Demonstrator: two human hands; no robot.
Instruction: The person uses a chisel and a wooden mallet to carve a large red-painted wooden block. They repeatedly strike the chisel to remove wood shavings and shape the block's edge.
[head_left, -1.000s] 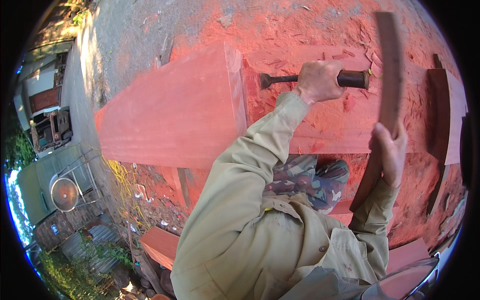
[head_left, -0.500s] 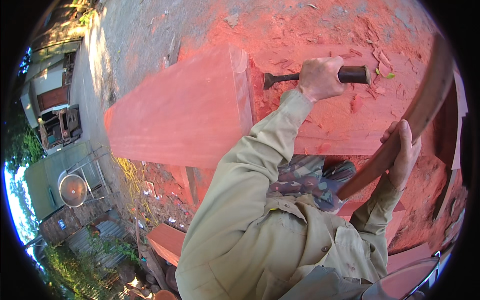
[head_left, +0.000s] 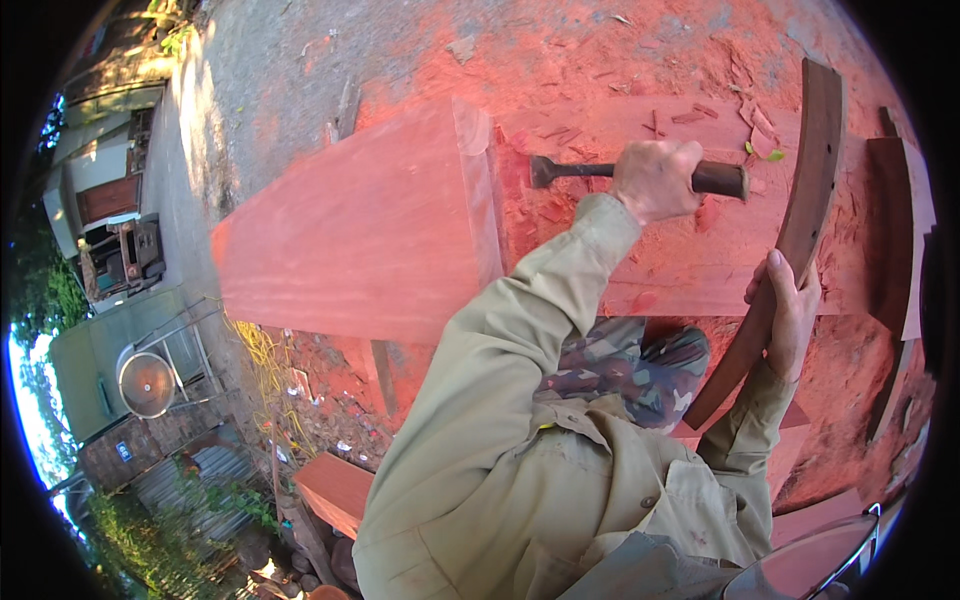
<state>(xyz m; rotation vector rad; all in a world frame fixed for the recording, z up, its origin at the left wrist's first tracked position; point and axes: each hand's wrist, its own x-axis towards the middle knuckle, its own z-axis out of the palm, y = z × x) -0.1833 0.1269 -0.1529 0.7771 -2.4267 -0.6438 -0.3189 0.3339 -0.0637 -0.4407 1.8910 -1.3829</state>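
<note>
My left hand (head_left: 655,180) is shut around the dark handle of a chisel (head_left: 590,172). Its blade tip rests on the stepped edge of a big red timber slab (head_left: 360,230). My right hand (head_left: 785,310) grips the lower part of a long curved dark wooden piece (head_left: 808,170), which it holds upright just right of the chisel's handle end. Both sleeves are khaki. My knee in camouflage trousers (head_left: 625,370) presses against the slab's near side.
Red sawdust and chips (head_left: 700,60) cover the ground and the cut area. More dark curved wooden pieces (head_left: 890,230) lie at the right. A small red block (head_left: 335,490) sits lower left. Beyond it are yellow cord (head_left: 262,350), a round metal pan (head_left: 147,383) and sheds.
The curved wooden piece tilted over to the right half a second ago and now stands raised more upright again. The chisel and left hand stayed on the slab's edge.
</note>
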